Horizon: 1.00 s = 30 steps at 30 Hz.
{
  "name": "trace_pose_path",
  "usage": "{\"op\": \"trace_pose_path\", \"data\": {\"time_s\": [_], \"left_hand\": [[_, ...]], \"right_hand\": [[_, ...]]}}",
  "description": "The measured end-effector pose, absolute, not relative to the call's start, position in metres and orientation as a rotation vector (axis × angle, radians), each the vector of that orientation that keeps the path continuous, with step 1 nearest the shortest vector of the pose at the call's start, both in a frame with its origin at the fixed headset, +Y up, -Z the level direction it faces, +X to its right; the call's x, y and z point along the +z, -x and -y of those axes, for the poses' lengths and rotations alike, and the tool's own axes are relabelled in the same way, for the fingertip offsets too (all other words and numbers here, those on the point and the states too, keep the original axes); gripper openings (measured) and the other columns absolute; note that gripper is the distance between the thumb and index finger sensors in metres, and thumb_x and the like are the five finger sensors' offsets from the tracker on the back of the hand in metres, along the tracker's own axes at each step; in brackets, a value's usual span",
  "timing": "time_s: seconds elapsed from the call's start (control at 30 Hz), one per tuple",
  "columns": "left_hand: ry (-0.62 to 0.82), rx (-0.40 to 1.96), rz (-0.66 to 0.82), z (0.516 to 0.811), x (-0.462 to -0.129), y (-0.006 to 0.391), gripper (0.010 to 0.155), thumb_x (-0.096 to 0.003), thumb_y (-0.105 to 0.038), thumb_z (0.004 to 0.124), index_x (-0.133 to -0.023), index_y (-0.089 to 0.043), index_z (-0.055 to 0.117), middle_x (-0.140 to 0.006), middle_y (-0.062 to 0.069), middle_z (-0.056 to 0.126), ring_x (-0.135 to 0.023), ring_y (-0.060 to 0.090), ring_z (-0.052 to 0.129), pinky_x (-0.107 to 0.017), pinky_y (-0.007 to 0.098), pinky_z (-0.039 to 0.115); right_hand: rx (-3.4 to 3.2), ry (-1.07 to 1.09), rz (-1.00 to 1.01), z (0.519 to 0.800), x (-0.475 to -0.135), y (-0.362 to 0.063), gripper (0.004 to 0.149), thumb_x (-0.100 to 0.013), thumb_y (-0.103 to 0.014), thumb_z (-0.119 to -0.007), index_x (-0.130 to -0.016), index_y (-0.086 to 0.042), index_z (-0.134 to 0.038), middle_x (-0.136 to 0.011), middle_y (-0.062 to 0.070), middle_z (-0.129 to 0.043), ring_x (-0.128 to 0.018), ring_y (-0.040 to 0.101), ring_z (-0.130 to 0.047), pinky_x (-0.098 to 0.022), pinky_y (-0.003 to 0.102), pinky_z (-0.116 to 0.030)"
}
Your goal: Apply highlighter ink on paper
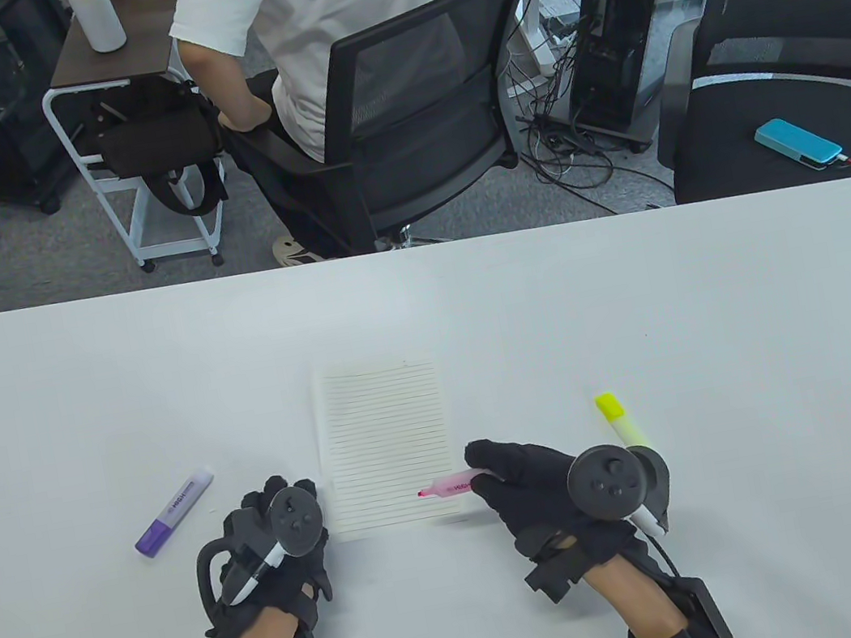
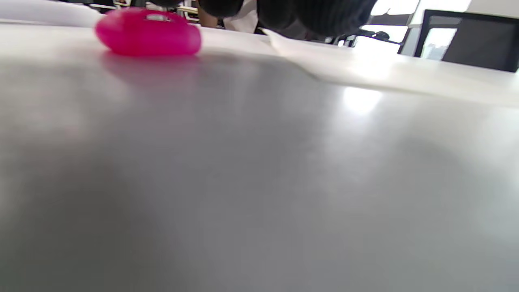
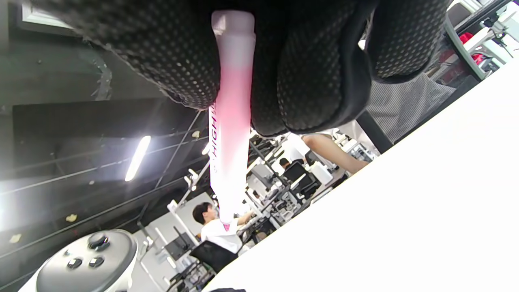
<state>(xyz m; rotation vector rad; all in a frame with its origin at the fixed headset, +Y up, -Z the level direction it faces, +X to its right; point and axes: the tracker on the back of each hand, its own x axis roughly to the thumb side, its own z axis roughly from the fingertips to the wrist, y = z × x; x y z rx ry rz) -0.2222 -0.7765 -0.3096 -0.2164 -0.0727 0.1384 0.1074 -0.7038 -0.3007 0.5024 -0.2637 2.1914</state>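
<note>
A lined sheet of paper [image 1: 384,433] lies mid-table. My right hand [image 1: 506,473] grips an uncapped pink highlighter [image 1: 451,486], pointing left with its tip over the sheet's lower right part. The right wrist view shows its fingers [image 3: 316,81] curled round the pink barrel [image 3: 229,134]. My left hand [image 1: 275,514] rests on the table at the sheet's lower left corner, fingers curled. In the left wrist view the pink cap [image 2: 148,32] sits on the table under its fingertips [image 2: 324,16], beside the paper's edge [image 2: 292,48]; the cap is hidden in the table view.
A capped purple highlighter [image 1: 176,513] lies left of my left hand. A yellow highlighter [image 1: 623,424] lies just behind my right hand. Beyond the white table's [image 1: 633,282] far edge a person sits in an office chair [image 1: 422,114].
</note>
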Motion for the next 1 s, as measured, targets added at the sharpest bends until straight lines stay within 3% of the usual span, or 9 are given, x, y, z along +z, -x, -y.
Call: {"op": "trace_pose_path", "data": {"time_s": [0.13, 0.23, 0.5, 1.0], "left_hand": [[0.215, 0.114, 0.124, 0.777, -0.307, 0.211, 0.062, -0.0477, -0.048, 0.07, -0.108, -0.037, 0.06, -0.12, 0.003, 0.049, -0.108, 0.053, 0.04, -0.071, 0.073, 0.032], [0.247, 0.089, 0.157, 0.779, -0.307, 0.206, 0.061, -0.0473, -0.05, 0.071, -0.107, -0.039, 0.061, -0.119, -0.001, 0.054, -0.108, 0.052, 0.043, -0.071, 0.073, 0.031], [0.291, 0.108, 0.186, 0.781, -0.307, 0.205, 0.062, -0.0474, -0.051, 0.07, -0.106, -0.035, 0.063, -0.118, 0.002, 0.054, -0.109, 0.049, 0.045, -0.071, 0.072, 0.029], [0.312, 0.108, 0.19, 0.782, -0.305, 0.2, 0.063, -0.0479, -0.053, 0.068, -0.107, -0.032, 0.059, -0.118, 0.006, 0.05, -0.108, 0.047, 0.048, -0.071, 0.071, 0.033]], "right_hand": [[2.197, -0.434, 0.26, 0.688, -0.308, -0.089, 0.039, -0.046, -0.031, -0.093, -0.084, -0.019, -0.09, -0.063, 0.017, -0.101, -0.036, 0.034, -0.098, -0.055, 0.061, -0.076], [2.252, -0.391, 0.264, 0.687, -0.316, -0.075, 0.039, -0.046, -0.03, -0.093, -0.083, -0.02, -0.09, -0.063, 0.017, -0.101, -0.036, 0.034, -0.098, -0.055, 0.06, -0.076], [2.28, -0.448, 0.414, 0.723, -0.312, -0.034, 0.039, -0.045, -0.029, -0.093, -0.083, -0.019, -0.091, -0.064, 0.018, -0.101, -0.037, 0.035, -0.099, -0.053, 0.06, -0.078], [2.474, -0.411, 0.321, 0.747, -0.317, -0.031, 0.039, -0.047, -0.028, -0.091, -0.085, -0.02, -0.088, -0.069, 0.017, -0.1, -0.043, 0.037, -0.099, -0.055, 0.061, -0.075]]}}
